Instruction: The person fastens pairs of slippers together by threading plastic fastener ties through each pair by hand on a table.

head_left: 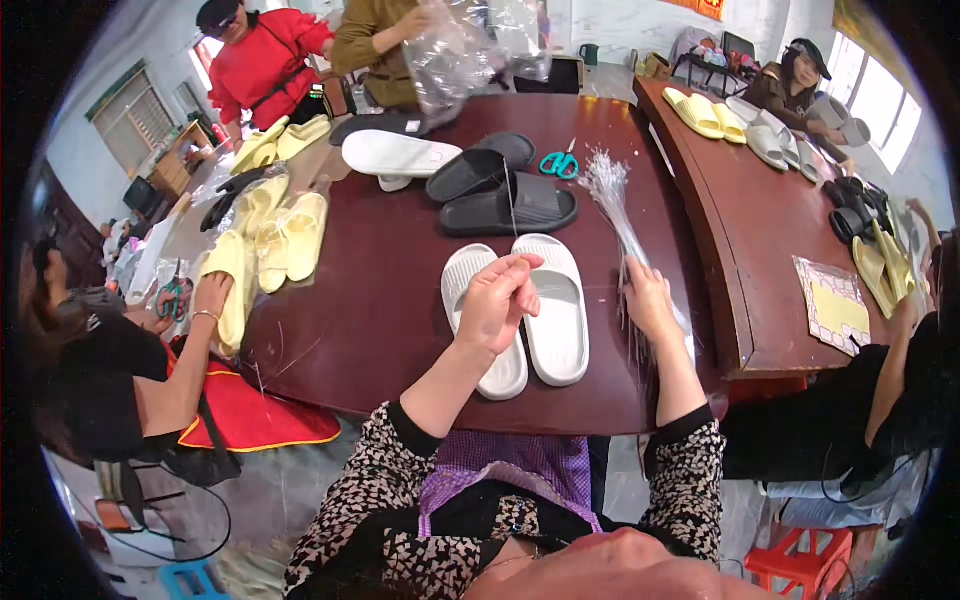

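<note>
Two white slide sandals (551, 305) lie side by side, soles down, on the dark red table (385, 290) right in front of me. My left hand (497, 298) hovers over the left sandal with its fingers pinched on a thin clear plastic strand that runs up toward the black sandals. My right hand (648, 302) rests at the lower end of a bundle of clear plastic ties (612, 195) that fans out across the table to the right of the sandals, and grips that bundle.
Black sandals (505, 195) and a white sandal (395, 155) lie further back, with teal scissors (560, 163) beside them. Yellow sandals (270, 235) pile at the left by a seated person's hand (212, 295). Other people sit around; one at the back holds clear bags (450, 55). A red stool (800, 560) stands at lower right.
</note>
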Available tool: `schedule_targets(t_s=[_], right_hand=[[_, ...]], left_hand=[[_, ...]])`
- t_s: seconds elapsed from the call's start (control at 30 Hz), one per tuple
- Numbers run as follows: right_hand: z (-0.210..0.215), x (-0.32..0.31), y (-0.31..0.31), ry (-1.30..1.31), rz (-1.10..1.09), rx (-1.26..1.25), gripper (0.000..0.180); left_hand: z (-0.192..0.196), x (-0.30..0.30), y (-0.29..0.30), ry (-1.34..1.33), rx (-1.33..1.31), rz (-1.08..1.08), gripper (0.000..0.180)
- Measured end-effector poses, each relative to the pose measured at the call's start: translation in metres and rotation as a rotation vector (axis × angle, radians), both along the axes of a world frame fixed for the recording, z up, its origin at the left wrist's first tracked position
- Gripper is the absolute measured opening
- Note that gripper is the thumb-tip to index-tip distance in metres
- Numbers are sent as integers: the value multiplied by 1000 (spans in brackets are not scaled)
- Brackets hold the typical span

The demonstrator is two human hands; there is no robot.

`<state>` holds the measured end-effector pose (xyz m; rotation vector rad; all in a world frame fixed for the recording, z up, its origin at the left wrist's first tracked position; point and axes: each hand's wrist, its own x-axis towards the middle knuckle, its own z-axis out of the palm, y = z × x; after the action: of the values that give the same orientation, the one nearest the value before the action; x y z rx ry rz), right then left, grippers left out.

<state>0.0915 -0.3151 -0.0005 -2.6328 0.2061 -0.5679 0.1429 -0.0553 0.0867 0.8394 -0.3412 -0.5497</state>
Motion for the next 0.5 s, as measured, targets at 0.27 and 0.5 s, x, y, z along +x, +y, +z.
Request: schedule_targets(t_s=[0.27, 0.5], right_hand=[[2, -7, 5, 95, -60, -36, 46], [1, -9, 7, 66, -69, -41, 41]], left_hand=[[17, 9, 35, 62, -94, 121, 20], [3, 14, 46, 239, -173, -33, 21]])
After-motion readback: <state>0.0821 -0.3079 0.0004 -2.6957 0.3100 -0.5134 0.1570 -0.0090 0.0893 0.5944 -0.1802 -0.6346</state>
